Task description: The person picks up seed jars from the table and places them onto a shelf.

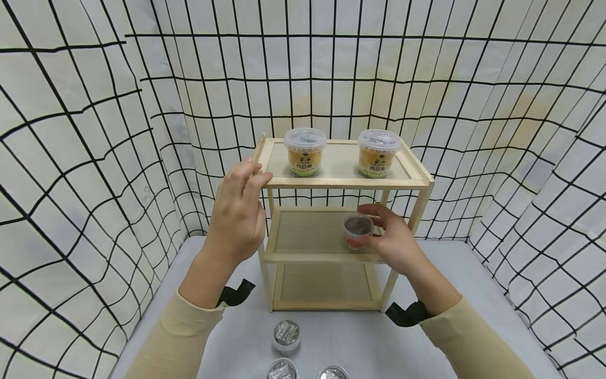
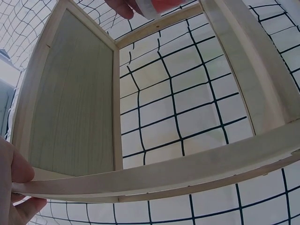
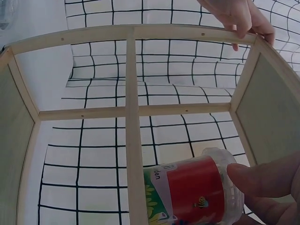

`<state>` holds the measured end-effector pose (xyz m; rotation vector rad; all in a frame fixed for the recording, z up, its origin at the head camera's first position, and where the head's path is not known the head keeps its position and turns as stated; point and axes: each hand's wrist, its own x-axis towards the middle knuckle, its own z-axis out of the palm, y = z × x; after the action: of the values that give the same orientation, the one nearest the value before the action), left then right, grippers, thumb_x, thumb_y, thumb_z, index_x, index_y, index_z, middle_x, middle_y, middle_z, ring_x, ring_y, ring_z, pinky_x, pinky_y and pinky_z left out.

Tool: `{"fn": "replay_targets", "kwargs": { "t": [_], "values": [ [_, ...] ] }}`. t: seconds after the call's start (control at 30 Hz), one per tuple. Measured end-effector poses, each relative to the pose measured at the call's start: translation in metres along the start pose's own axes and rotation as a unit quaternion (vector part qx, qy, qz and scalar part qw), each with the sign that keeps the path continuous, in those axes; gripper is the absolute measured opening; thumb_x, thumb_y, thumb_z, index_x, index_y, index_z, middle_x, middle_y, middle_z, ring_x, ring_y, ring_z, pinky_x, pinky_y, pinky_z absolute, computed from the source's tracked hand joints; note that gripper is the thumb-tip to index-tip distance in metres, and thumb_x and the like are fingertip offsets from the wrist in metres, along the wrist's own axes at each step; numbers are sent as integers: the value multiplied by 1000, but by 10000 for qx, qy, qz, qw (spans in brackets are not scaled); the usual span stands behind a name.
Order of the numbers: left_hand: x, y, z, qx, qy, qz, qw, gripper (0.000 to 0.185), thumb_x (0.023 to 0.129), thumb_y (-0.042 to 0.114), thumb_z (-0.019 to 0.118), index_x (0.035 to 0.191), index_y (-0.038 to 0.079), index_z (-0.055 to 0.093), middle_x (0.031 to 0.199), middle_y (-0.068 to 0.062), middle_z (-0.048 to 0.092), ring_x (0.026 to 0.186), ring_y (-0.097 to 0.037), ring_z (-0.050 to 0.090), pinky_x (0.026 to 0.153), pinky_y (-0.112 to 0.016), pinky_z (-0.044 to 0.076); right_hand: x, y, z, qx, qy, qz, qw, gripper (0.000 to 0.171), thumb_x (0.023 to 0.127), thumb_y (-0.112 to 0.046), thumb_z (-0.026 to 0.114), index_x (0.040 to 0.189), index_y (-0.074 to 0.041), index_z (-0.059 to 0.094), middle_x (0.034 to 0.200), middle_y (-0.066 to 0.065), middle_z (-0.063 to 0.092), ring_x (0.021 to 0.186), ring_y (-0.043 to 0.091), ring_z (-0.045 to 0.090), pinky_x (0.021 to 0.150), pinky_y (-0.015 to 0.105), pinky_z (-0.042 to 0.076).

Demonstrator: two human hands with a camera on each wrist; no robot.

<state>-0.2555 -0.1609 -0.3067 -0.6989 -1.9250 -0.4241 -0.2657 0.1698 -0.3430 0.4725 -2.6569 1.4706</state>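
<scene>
My right hand (image 1: 395, 239) holds a small lidded plastic cup (image 1: 357, 231) by its rim, over the right part of the middle shelf (image 1: 307, 231). In the right wrist view, the cup (image 3: 197, 190) shows a red and green label with a bee, and my thumb lies along its lid. The left hand (image 1: 239, 210) grips the top left corner of the wooden rack (image 1: 345, 183), fingers over its edge. On the top shelf stand two clear-lidded cups with orange and green labels, a left one (image 1: 305, 152) and a right one (image 1: 377, 153).
In front of the rack, several lidded cups sit on the white table, among them one nearest the rack (image 1: 286, 336) and one at the lower edge (image 1: 282, 369). Black wire grid walls (image 1: 94, 158) with white sheeting enclose the table on the left, back and right.
</scene>
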Motion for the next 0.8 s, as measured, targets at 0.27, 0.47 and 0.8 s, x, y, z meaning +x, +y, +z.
{"fn": "replay_targets", "kwargs": {
  "t": [0.27,0.47,0.8],
  "values": [
    [0,0,0,-24,21,27,10000,49,90,-2,37,134,0,58,143,-25,53,146,-44,49,117,-59,44,2,1,1,3,-45,75,10000,63,93,-6,73,152,-13,53,159,13,56,152,43,50,116,60,50],
    [0,0,0,-23,38,45,10000,49,91,-2,36,134,-1,58,142,-25,53,146,-44,49,118,-58,44,2,2,0,51,-139,119,9998,62,95,-4,68,154,-15,52,161,12,54,152,42,50,115,57,51],
    [0,0,-1,-10,-18,29,10000,48,92,-1,36,135,0,58,143,-26,53,147,-44,48,120,-58,43,1,3,-1,155,-276,-6,9995,66,93,-3,67,156,-11,50,164,18,50,152,45,49,118,62,48]
  ]
}}
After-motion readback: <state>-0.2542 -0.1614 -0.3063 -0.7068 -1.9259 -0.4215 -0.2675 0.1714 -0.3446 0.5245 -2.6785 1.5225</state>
